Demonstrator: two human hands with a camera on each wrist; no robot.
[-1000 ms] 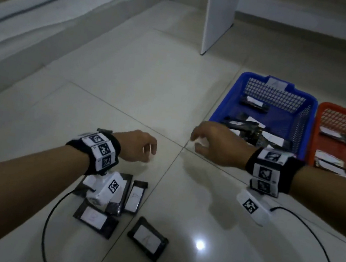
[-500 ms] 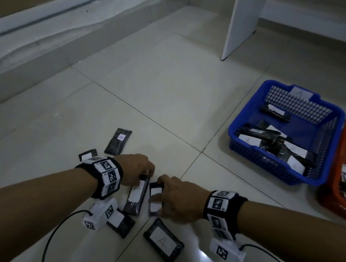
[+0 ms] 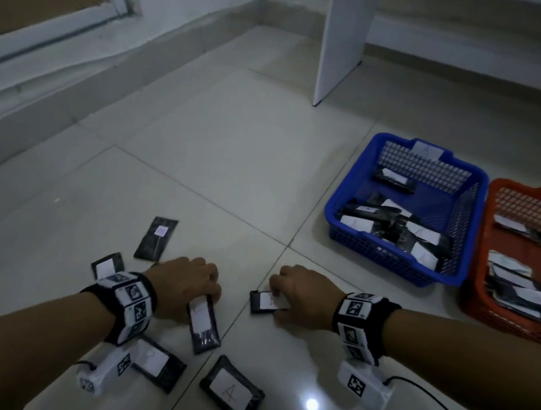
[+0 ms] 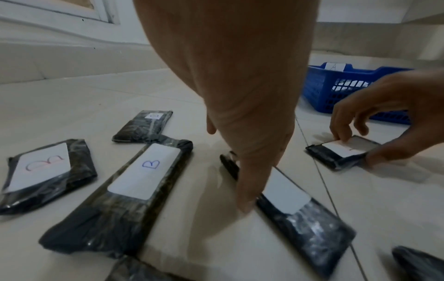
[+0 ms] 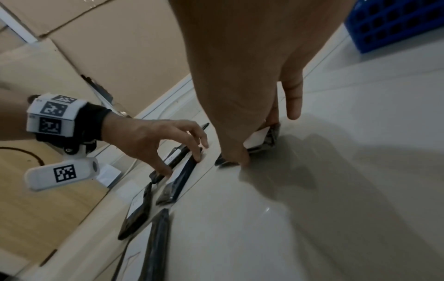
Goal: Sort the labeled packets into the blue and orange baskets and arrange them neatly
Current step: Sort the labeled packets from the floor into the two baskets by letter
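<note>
On the tiled floor, a small black packet is pinched between the thumb and curled fingers of the right hand, just beside a tile joint and apart from both baskets. A longer black packet is clasped at its upper end by the bent fingers of the left hand. Further labelled packets are held in the blue basket and the orange basket, which are set side by side to the right.
</note>
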